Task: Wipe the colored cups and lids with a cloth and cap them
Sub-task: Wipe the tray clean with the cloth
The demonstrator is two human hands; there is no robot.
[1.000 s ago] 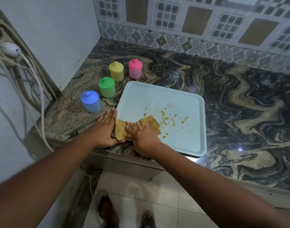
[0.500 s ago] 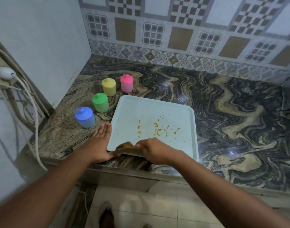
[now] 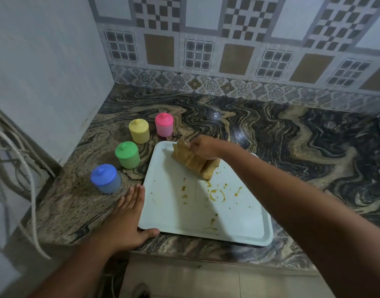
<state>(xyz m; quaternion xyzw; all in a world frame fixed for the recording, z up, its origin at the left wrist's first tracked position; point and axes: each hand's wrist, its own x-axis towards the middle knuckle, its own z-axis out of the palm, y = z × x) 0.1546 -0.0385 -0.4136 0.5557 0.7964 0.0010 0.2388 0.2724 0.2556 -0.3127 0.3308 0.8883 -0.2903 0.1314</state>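
Right hand pinches crumpled tan cloth at its top, the cloth hanging below the fingers over far part of pale blue rectangular plastic tray. Tray holds yellow-orange smears. Left hand flat, fingers straight, against tray's near-left corner. Capped blue, green, yellow, pink plastic cups stand left of tray.

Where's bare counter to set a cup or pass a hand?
Biggest free patch: counter right of the tray, up to the tiled wall. A bare strip runs behind the pink cup and yellow cup. Crowded: left of the tray, with the green cup, blue cup and left hand. The right hand holds the cloth over the tray's far end.
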